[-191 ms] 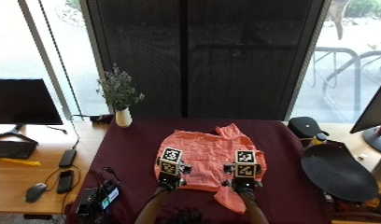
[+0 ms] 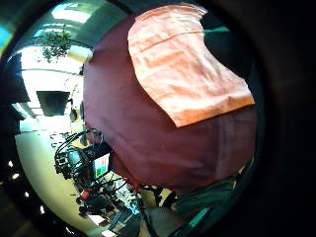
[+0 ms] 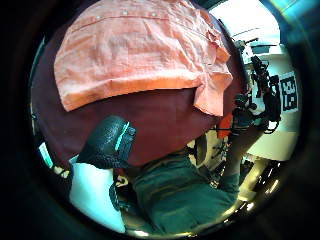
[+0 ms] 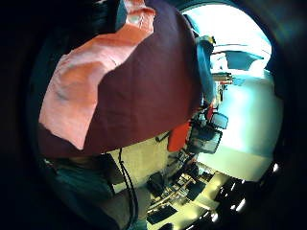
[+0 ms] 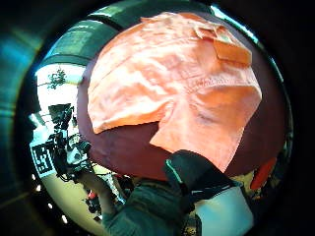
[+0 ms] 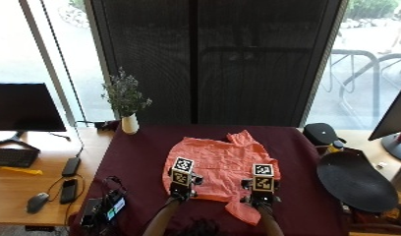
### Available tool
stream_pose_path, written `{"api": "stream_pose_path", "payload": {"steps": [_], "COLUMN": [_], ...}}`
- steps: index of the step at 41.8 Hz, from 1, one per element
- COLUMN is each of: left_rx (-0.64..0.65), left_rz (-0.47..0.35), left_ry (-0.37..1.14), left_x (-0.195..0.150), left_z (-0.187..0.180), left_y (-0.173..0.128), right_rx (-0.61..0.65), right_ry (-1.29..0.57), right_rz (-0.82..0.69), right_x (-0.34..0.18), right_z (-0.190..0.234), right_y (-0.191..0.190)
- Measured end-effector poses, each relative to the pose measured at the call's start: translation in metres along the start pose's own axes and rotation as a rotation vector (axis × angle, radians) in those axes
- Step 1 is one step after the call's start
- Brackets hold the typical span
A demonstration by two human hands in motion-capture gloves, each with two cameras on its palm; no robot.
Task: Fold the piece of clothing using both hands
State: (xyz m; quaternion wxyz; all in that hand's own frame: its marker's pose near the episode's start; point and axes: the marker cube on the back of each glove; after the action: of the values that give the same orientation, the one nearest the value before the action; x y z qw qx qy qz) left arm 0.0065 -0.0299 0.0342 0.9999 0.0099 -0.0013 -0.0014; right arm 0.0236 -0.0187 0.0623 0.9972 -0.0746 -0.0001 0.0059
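Your orange shirt (image 6: 216, 169) lies spread on the dark red table (image 6: 141, 157), around its middle and reaching toward the near edge, one flap hanging nearest you. Your left hand (image 6: 180, 189) hovers at the shirt's near left edge, your right hand (image 6: 261, 194) over its near right part. Whether either hand's fingers grip cloth, you cannot tell from these views.

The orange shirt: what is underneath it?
The orange shirt lies on a dark red tablecloth. Whatever is beneath the cloth is covered.
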Motion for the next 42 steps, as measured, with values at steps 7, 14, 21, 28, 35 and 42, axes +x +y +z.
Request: {"api": "stream_pose_path", "payload": {"steps": [7, 14, 21, 28, 35, 42], "left_rx": [-0.102, -0.121, -0.145, 0.108, 0.066, -0.087], "left_rz": [-0.005, 0.009, -0.043, -0.014, 0.037, 0.087], "left_ry": [-0.019, -0.015, 0.006, -0.004, -0.048, -0.053], "left_x": [0.004, 0.004, -0.002, 0.000, 0.004, 0.002], "left_z": [0.014, 0.032, 0.045, 0.050, 0.071, 0.037], "left_y": [0.011, 0.009, 0.021, 0.003, 0.003, 0.029], "right_rx": [-0.073, -0.119, -0.093, 0.069, 0.254, 0.168], "right_ry": [0.013, 0.056, 0.011, -0.021, 0.086, 0.161], "right_rz": [0.006, 0.013, 0.021, 0.040, 0.027, -0.054], "right_x": [0.014, 0.024, 0.034, 0.044, 0.046, 0.047], "right_z": [0.036, 0.066, 0.078, 0.083, 0.074, 0.055], "right_y": [-0.015, -0.027, -0.038, -0.052, -0.051, -0.027]}}
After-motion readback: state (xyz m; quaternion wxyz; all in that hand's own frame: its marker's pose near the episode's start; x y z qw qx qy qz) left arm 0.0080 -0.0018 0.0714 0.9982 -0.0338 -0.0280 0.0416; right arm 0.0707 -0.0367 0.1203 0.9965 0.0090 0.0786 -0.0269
